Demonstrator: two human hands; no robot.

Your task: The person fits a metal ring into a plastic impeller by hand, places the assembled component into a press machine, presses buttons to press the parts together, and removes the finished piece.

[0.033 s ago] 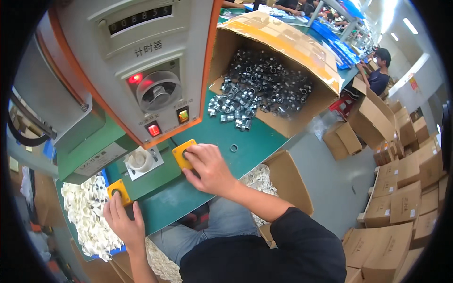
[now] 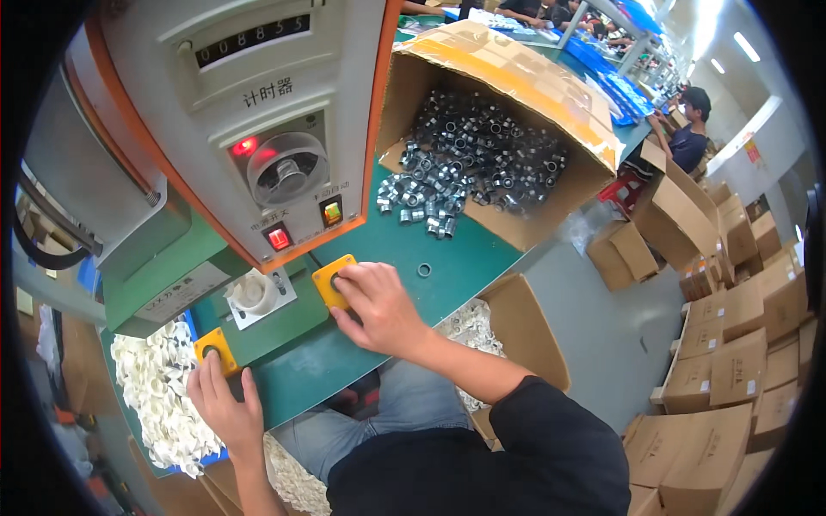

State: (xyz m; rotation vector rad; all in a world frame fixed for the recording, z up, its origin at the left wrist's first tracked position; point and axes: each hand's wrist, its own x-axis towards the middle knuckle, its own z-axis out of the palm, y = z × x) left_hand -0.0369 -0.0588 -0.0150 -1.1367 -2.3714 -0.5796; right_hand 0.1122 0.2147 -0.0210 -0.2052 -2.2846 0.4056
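Note:
My left hand (image 2: 225, 404) reaches to the left yellow button box (image 2: 225, 347), its fingertips at the black button and its thumb held apart. My right hand (image 2: 379, 308) rests at the right yellow button box (image 2: 324, 277), fingers extended over its button and thumb apart from them. Neither hand grips anything. Between the two boxes, a white plastic ring-shaped part (image 2: 251, 294) sits on a metal plate (image 2: 284, 295) on the green machine base. Above it stands the machine's grey and orange control box (image 2: 194, 129), with a counter, a dial and lit red and yellow-green switches.
A tipped cardboard box (image 2: 525, 228) spills metal rings (image 2: 443, 185) onto the green table (image 2: 469, 258), where one loose ring (image 2: 424, 270) lies. White plastic parts (image 2: 159, 396) are heaped at left. A carton of white pieces (image 2: 475, 331) stands below the table edge. Stacked cartons (image 2: 714, 370) and a person (image 2: 691, 129) are at right.

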